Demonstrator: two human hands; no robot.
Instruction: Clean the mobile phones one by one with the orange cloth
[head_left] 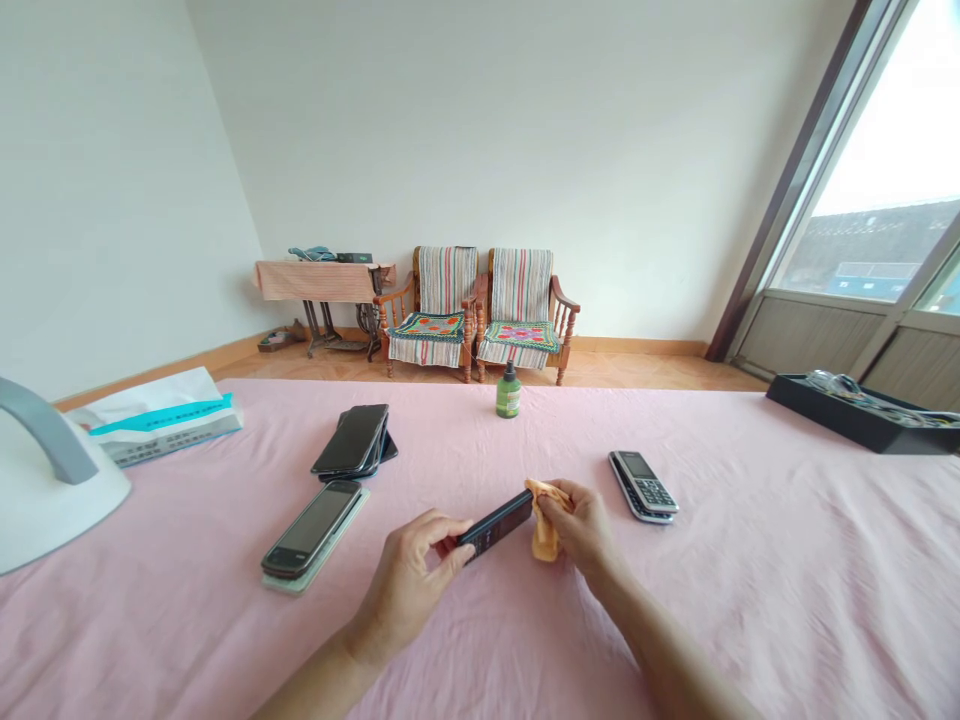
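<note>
My left hand (411, 575) pinches the near end of a dark phone (498, 523), holding it tilted just above the pink tablecloth (750, 560). My right hand (581, 525) is closed on a small orange cloth (543, 520) and presses it against the far end of that phone. A keypad phone (643, 486) lies to the right of my right hand. To the left lie a black touchscreen phone (313, 528) on a pale slab and a stack of dark phones (354, 441).
A small green bottle (508, 391) stands at the table's far edge. A black tray (862, 413) with cables sits at far right. A white lamp base (45, 480) and a white-teal package (161, 415) are at left. Two wooden chairs (476, 315) stand by the wall.
</note>
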